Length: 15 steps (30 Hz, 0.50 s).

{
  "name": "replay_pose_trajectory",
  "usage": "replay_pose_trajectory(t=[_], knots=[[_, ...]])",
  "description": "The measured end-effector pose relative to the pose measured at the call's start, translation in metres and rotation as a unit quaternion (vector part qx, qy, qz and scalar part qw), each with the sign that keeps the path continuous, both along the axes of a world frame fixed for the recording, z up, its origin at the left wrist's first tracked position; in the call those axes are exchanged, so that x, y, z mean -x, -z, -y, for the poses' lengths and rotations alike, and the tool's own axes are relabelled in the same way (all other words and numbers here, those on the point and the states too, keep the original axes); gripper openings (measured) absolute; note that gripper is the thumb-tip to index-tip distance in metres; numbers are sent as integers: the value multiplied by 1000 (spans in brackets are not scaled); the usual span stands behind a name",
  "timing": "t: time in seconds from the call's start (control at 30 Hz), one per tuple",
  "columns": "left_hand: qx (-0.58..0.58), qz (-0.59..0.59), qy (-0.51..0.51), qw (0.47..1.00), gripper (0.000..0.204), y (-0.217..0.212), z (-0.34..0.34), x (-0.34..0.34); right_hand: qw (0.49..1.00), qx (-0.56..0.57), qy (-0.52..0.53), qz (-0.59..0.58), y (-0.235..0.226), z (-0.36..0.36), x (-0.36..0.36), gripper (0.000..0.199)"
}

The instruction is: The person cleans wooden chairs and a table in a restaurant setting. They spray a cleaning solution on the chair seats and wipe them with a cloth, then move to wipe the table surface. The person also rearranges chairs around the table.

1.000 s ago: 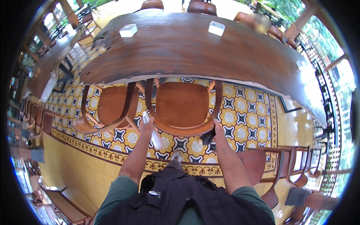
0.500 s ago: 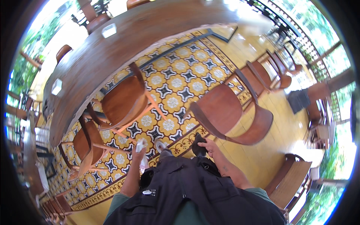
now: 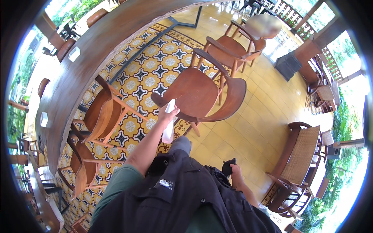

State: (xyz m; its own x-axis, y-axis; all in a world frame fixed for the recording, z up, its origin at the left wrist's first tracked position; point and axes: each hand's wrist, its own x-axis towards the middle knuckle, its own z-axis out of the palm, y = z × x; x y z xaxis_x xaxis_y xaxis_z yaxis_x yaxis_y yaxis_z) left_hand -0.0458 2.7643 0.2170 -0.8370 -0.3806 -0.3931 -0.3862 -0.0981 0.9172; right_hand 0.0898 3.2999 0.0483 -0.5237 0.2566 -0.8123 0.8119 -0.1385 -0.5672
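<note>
My left hand (image 3: pixel 167 115) reaches forward, fingers wrapped round a slim white spray bottle (image 3: pixel 168 133) held nearly upright. Just beyond the bottle is a brown wooden armchair (image 3: pixel 192 91) with a rounded seat and a curved backrest; in the picture the bottle's top overlaps its front arm. Whether the bottle touches the chair I cannot tell. Lower down, at my right side, my right hand (image 3: pixel 236 173) is closed on a black, cloth-like thing (image 3: pixel 227 167), whose exact kind is unclear.
A long wooden table (image 3: pixel 83 66) curves along the left, with wooden chairs (image 3: pixel 103 110) beside it. Another armchair (image 3: pixel 229 46) stands farther ahead, near a person with a blurred head (image 3: pixel 264 27). A woven-backed bench (image 3: pixel 297 155) is at right. Patterned tiles (image 3: pixel 130 103) meet plain yellow floor (image 3: pixel 241 128).
My left hand has come forward and rightward with the bottle, up to the armchair. My right hand is now lower and farther right, still holding the black thing. The view has shifted rightward.
</note>
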Motion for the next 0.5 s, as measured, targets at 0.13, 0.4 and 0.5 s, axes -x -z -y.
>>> replay_pose_trajectory(t=[0.13,0.4,0.5], knots=[[25,32,-13,999,17,13,-15,33,993,41,112,6,-6,-13,-23,30],[-170,44,220,960,50,-8,-56,117,956,40,262,-127,-49,-25,96,27],[-239,69,288,925,52,-10,-90,165,943,70,214,-245,-105,-21,209,30]])
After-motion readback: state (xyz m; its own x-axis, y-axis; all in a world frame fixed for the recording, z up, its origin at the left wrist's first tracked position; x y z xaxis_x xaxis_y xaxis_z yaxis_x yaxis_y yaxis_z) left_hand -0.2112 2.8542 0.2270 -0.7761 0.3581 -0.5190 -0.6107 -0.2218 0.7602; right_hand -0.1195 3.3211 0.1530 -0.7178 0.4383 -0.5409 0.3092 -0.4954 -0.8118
